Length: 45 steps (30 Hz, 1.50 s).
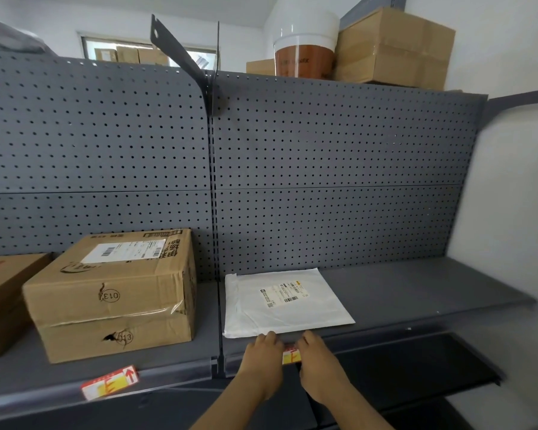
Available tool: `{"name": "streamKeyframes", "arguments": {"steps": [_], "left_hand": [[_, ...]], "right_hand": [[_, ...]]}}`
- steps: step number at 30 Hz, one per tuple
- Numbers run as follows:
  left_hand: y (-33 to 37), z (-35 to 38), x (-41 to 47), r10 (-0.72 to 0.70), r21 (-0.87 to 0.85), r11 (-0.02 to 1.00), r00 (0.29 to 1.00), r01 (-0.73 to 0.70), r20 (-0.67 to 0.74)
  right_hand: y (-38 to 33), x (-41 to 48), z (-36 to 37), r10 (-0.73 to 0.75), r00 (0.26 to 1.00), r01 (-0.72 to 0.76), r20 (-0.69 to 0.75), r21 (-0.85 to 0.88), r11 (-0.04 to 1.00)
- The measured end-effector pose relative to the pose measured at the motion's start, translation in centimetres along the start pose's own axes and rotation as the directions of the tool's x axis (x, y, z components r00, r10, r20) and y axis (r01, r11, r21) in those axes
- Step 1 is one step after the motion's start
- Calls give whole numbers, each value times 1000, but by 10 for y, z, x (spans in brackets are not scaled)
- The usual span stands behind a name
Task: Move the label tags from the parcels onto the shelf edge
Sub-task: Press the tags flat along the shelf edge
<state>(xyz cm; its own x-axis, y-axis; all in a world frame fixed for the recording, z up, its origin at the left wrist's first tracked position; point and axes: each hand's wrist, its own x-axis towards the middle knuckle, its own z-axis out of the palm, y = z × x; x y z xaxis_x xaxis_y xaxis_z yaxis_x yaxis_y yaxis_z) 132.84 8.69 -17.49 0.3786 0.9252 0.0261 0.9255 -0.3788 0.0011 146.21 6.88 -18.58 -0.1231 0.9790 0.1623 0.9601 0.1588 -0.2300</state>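
Observation:
A red, white and yellow label tag (291, 355) lies against the grey shelf edge (174, 375), just below a flat white mailer parcel (284, 301). My left hand (263, 355) and my right hand (316, 356) press on either end of this tag, fingers bent down over it. A second tag of the same kind (110, 383) sticks to the shelf edge further left, below a brown cardboard parcel (115, 293) marked 013.
Another brown box (3, 297) stands at the far left. A grey pegboard back panel (323, 181) rises behind the shelf. Boxes (395, 48) and a bucket (305, 48) sit on top. A dark lower shelf (416, 361) juts out at the right.

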Motion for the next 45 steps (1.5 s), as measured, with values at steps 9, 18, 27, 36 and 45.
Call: {"name": "streamKeyframes", "arguments": {"steps": [9,18,27,36,45], "left_hand": [[-25,5,-32,-66,-132,990,995,55,-81],[-150,-13,-125,-381,-202,917,904,343,-195],[-232,6,-194,-375,-178,913,927,367,-13],[-261,24,-198,-299,-222,936,950,273,-94],[-267,25,-192,-292,-248,936,945,250,-147]], "right_hand": [[-39,-6,8,-82,990,79,-110,-34,996],[-177,-14,39,-393,914,404,-100,148,903],[-298,-19,75,-327,941,339,-88,199,920],[-310,-19,77,-166,985,169,-41,86,982],[-308,-13,87,-184,978,191,-100,66,979]]}}
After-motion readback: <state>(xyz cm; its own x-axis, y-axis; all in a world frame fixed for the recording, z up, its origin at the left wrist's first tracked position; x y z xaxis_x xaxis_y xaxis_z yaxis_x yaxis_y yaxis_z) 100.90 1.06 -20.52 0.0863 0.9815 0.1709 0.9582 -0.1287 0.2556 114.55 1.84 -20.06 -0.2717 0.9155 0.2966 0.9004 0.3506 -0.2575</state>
